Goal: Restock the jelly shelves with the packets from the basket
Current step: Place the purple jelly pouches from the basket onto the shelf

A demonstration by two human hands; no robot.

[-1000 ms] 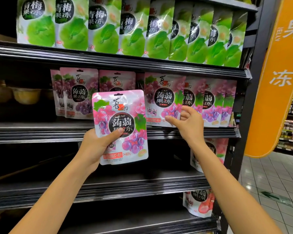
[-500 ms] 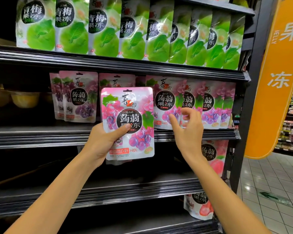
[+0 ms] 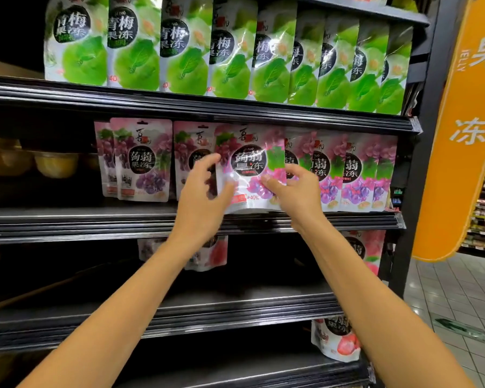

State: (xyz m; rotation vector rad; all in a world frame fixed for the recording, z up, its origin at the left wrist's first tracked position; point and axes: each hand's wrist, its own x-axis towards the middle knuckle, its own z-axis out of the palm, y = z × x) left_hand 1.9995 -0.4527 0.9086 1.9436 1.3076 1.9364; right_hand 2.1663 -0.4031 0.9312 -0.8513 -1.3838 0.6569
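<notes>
I've raised the grape packet point(image 3: 249, 169) into the shelf point(image 3: 95, 219) gap, nearly stocked: my right hand point(image 3: 294, 189) pinches its 3 o'clock edge, while my left hand point(image 3: 205, 191), at 9 o'clock, is too blurred to tell its grip.

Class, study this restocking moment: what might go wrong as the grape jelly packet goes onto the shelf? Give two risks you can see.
1. The pink and purple grape jelly foil packet stands near the front lip of the black metal shelf, pinched at its right edge by the right hand. Released carelessly, it may tip forward and fall.
2. The left hand is blurred beside the neighbouring grape packet and might knock it over.
</notes>
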